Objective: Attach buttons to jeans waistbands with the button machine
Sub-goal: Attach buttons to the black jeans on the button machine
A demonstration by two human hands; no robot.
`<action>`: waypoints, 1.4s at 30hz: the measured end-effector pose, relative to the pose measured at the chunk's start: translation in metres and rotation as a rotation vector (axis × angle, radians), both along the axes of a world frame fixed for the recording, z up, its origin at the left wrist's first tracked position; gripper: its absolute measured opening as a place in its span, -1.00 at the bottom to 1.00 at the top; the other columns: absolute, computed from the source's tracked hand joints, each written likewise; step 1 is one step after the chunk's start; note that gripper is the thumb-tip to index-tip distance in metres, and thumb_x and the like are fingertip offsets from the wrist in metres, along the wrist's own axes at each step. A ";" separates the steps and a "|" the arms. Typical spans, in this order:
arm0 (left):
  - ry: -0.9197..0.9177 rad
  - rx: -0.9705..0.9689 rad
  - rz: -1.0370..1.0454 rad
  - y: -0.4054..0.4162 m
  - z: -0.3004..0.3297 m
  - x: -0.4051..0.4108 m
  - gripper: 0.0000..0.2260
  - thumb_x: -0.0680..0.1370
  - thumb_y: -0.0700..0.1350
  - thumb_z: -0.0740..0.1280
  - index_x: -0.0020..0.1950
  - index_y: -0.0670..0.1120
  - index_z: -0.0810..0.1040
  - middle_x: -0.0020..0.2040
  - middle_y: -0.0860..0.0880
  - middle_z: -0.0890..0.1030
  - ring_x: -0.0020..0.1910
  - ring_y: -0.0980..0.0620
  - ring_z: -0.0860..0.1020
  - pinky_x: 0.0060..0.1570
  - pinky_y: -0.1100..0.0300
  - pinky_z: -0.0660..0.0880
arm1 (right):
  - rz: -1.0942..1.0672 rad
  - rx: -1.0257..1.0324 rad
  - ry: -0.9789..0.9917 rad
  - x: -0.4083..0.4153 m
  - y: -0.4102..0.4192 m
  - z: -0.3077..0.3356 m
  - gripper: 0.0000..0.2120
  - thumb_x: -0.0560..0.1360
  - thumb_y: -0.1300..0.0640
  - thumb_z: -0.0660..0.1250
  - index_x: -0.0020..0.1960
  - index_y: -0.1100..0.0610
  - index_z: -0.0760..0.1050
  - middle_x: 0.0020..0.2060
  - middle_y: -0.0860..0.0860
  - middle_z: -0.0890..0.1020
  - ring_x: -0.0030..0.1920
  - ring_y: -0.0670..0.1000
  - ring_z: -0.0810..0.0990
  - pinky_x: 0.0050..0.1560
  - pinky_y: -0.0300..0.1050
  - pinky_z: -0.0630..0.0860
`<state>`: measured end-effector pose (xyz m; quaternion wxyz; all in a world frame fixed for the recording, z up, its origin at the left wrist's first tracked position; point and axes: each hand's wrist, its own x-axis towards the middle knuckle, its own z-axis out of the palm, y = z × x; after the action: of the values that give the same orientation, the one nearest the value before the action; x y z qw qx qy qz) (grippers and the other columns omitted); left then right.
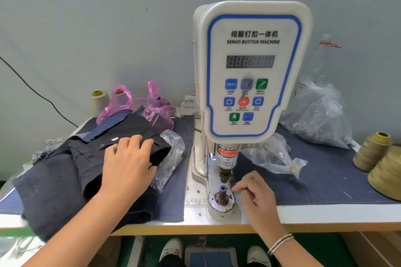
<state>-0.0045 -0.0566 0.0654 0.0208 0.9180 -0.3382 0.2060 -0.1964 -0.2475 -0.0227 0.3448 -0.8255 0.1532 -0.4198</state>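
Worktop [325, 212] with denim cover, white button machine [252, 67] upright at centre. Dark jeans [71, 171] piled left of machine, waistband end toward the machine, long axis roughly left-right. Left hand [128, 162] flat on the jeans near the waistband, fingers [138, 140] spread and curling over the fabric edge, pressing, not a full grip. Lower die post [222, 193] bare, no fabric on it; jeans lie to its left, so the left hand is the nearer one for sliding the waistband right onto the die. Right hand [256, 197] just right of the die, fingers pinched together near the post; cannot tell if they hold a button. Clear bag [171, 158] beside jeans holds small metal pieces, likely buttons. Pink bags [156, 106] behind; contents unclear. Thread cones [373, 151] far right.
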 end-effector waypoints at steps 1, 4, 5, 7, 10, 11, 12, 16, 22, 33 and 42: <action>0.005 0.054 0.027 0.003 -0.003 0.001 -0.63 0.45 0.01 0.43 0.24 -0.01 0.56 0.14 -0.02 0.58 0.12 -0.12 0.53 -0.08 0.03 0.39 | 0.033 -0.051 0.001 -0.004 0.010 0.004 -0.70 0.43 0.40 0.31 -0.25 0.00 0.49 -0.23 -0.13 0.48 -0.19 -0.20 0.50 -0.18 -0.45 0.42; 0.037 0.141 0.087 0.004 -0.008 0.001 -0.82 0.57 -0.15 0.25 0.11 0.05 0.55 -0.06 0.07 0.52 -0.11 -0.02 0.52 -0.29 0.15 0.30 | 0.240 -0.230 0.049 -0.015 0.050 0.014 -0.85 0.42 0.21 0.26 -0.19 -0.04 0.46 -0.21 -0.17 0.40 -0.20 -0.34 0.38 -0.15 -0.54 0.32; 0.052 0.140 0.093 0.003 -0.010 -0.001 -0.81 0.57 -0.19 0.24 0.09 0.04 0.55 -0.10 0.07 0.50 -0.15 -0.02 0.50 -0.32 0.15 0.28 | 0.318 -0.230 0.069 -0.016 0.066 0.017 -0.85 0.44 0.20 0.27 -0.18 -0.04 0.49 -0.22 -0.17 0.40 -0.20 -0.35 0.37 -0.15 -0.54 0.29; 0.073 0.081 0.050 0.000 -0.015 -0.006 -0.79 0.59 -0.17 0.23 0.14 0.07 0.55 -0.05 0.08 0.53 -0.09 0.00 0.53 -0.33 0.16 0.29 | 0.445 -0.058 0.144 -0.012 0.096 0.027 -0.85 0.48 0.16 0.28 -0.15 -0.07 0.55 -0.20 -0.18 0.42 -0.24 -0.26 0.44 -0.17 -0.48 0.31; 0.157 -0.204 -0.071 0.001 -0.007 -0.009 -0.79 0.57 -0.10 0.23 0.10 0.11 0.60 -0.04 0.11 0.59 0.01 0.00 0.54 -0.27 0.14 0.40 | 0.491 0.339 0.266 0.009 0.117 0.046 -0.84 0.49 0.12 0.26 -0.06 -0.11 0.56 -0.14 -0.18 0.52 -0.13 -0.20 0.53 -0.11 -0.42 0.42; 0.201 -0.314 -0.090 0.003 0.001 -0.005 -0.80 0.55 -0.09 0.24 0.04 0.13 0.61 -0.07 0.12 0.59 -0.01 0.00 0.54 -0.23 0.13 0.44 | 0.481 0.439 0.318 0.018 0.118 0.050 -0.82 0.51 0.13 0.27 -0.04 -0.14 0.55 -0.10 -0.18 0.54 -0.07 -0.24 0.53 -0.06 -0.42 0.43; 0.258 -0.410 -0.090 0.004 0.009 0.004 -0.81 0.52 -0.08 0.24 0.00 0.15 0.61 -0.09 0.13 0.59 -0.04 0.01 0.54 -0.16 0.10 0.47 | 0.471 0.515 0.359 0.025 0.118 0.053 -0.81 0.53 0.12 0.27 -0.02 -0.17 0.53 -0.07 -0.17 0.55 -0.05 -0.28 0.52 -0.03 -0.41 0.43; 0.396 -0.581 0.021 0.007 0.042 0.079 -0.76 0.50 -0.12 0.21 -0.03 0.12 0.64 -0.05 0.00 0.66 0.00 -0.10 0.56 0.03 0.06 0.48 | 0.470 0.586 0.407 0.039 0.121 0.057 -0.83 0.55 0.08 0.27 0.05 -0.20 0.48 0.03 -0.18 0.56 -0.03 -0.29 0.51 0.00 -0.42 0.41; 0.556 -0.287 0.454 0.044 0.006 0.195 -0.64 0.60 -0.17 0.12 0.38 -0.21 0.42 0.34 -0.31 0.45 0.31 -0.30 0.41 0.26 -0.05 0.38 | 0.480 0.598 0.420 0.038 0.127 0.050 -0.79 0.53 0.14 0.28 -0.02 -0.19 0.51 0.00 -0.15 0.55 -0.06 -0.32 0.52 -0.02 -0.46 0.41; 0.588 -0.174 0.457 0.050 -0.023 0.190 -0.57 0.51 0.18 0.31 0.24 -0.08 0.55 0.19 -0.18 0.60 0.17 -0.20 0.52 0.17 0.00 0.44 | 0.502 0.510 0.420 0.057 0.122 0.050 -0.78 0.54 0.15 0.24 -0.03 -0.20 0.50 0.03 -0.14 0.53 -0.01 -0.29 0.48 0.02 -0.48 0.37; 0.573 -0.799 -0.187 0.047 0.059 0.137 -0.72 0.61 -0.07 0.29 -0.27 -0.15 0.49 -0.38 -0.03 0.40 -0.40 0.12 0.34 -0.35 0.28 0.30 | 0.480 0.181 0.091 0.134 0.133 0.110 -0.76 0.51 0.29 0.26 0.14 0.13 0.54 0.07 -0.01 0.53 0.10 -0.05 0.49 0.14 -0.21 0.44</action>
<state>0.1324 -0.0100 0.1245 0.4810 0.8239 -0.2945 0.0564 -0.0623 -0.1141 0.0875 0.4999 -0.8219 0.0054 -0.2730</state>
